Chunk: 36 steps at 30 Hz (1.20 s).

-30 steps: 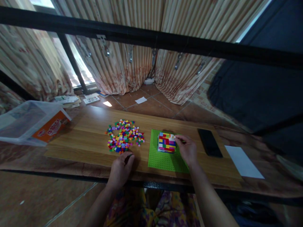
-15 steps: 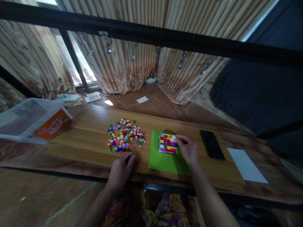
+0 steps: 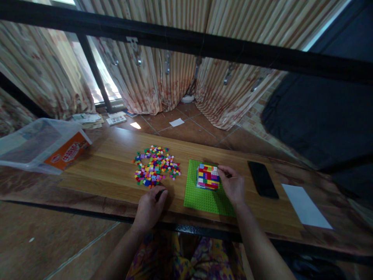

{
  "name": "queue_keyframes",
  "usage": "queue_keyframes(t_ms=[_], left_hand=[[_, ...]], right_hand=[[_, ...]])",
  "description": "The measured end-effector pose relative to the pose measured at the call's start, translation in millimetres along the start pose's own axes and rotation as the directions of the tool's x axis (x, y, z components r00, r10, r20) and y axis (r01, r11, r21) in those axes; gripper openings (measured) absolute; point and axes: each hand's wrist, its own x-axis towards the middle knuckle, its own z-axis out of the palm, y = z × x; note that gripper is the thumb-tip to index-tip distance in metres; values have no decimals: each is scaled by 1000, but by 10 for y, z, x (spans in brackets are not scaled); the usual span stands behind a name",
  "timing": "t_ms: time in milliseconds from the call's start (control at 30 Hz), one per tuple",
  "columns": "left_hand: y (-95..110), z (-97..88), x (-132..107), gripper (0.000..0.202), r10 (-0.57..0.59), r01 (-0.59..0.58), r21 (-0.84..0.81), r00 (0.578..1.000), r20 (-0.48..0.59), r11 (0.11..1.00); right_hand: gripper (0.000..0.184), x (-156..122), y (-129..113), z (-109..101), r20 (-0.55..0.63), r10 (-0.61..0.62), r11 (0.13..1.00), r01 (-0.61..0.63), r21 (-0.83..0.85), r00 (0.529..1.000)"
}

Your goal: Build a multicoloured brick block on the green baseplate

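A low stacked block of multicoloured toy bricks (image 3: pixel 208 177) stands on a green studded baseplate (image 3: pixel 194 200). My right hand (image 3: pixel 234 186) is at the block's far right corner, with thumb and forefinger closed together at its edge. Whether a brick is between those fingertips cannot be made out. Left of the baseplate, my left hand (image 3: pixel 150 203) rests near the table's front edge with its fingers curled in. Something small and dark shows between its thumb and forefinger, too small to name. Just beyond that hand lies a spread pile of loose bricks (image 3: pixel 154 167) in many colours.
A clear plastic bin (image 3: pixel 35 146) with an orange label stands at the table's left end. A black phone (image 3: pixel 263 179) lies right of the baseplate, and a white sheet (image 3: pixel 305 206) lies farther right. A dark metal bar (image 3: pixel 186 41) crosses beyond the wooden tabletop (image 3: pixel 110 167).
My right fingertips have drawn slightly right, off the block's top corner, showing more of its white bricks. The left hand stays almost in place. The whole view has shifted a little.
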Motion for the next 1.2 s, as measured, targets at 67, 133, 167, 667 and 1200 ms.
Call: queue_keyframes(t_ms=[67,133,167,667,1200], left_hand=[[-4,-1,-8,30,-2,2,4,1000,-3,1000],[-9,-2,-16,31,-6,6,9,1000,1,1000],[-11,-3,-19,31,-7,7,12,1000,3,1000],[6,0,-7,31,6,-6,1,1000,-10,1000],[34,-32,24,30,-62,61,-60,998,-3,996]], right_hand=[[28,24,8,12,2,51,997,-51,56,999],[29,61,24,23,24,144,975,-146,167,989],[30,83,34,24,49,195,951,-201,234,980],[31,211,60,4,297,300,845,-397,357,906],[34,221,27,18,298,272,865,-368,342,915]])
